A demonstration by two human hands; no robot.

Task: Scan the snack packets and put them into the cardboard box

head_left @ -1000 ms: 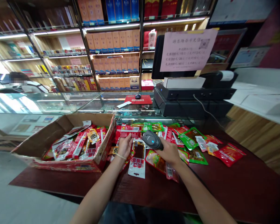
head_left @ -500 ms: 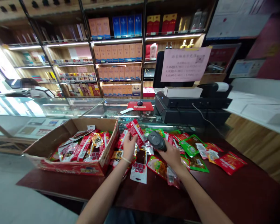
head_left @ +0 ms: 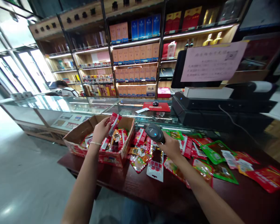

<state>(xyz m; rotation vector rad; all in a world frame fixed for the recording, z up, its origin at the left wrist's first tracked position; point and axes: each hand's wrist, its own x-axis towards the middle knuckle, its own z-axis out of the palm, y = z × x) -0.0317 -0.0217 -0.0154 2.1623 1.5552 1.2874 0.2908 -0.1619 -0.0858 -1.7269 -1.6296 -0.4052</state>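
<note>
My left hand (head_left: pixel 101 130) pinches a red snack packet (head_left: pixel 114 122) above the open cardboard box (head_left: pixel 114 158), where several more packets lie. My right hand (head_left: pixel 171 145) is wrapped round a dark barcode scanner (head_left: pixel 155 133), its head tilted up with a small blue light on it. Under and around the scanner, red and green snack packets are spread over the counter. A white-and-red packet (head_left: pixel 155 170) lies below the scanner, and a green packet (head_left: pixel 217 151) lies to the right of my right hand.
Behind the packets stands a dark cash register (head_left: pixel 196 109) with a pink paper sign (head_left: pixel 213 62) on its screen. A computer mouse (head_left: pixel 155 104) rests on a red mat (head_left: pixel 164 107) on the glass display case. Another person (head_left: pixel 66 89) is at the far left. Shelves of boxed goods line the back.
My left hand has carried the red packet left, from beside the scanner to above the cardboard box. My right hand still holds the scanner. The view has turned left.
</note>
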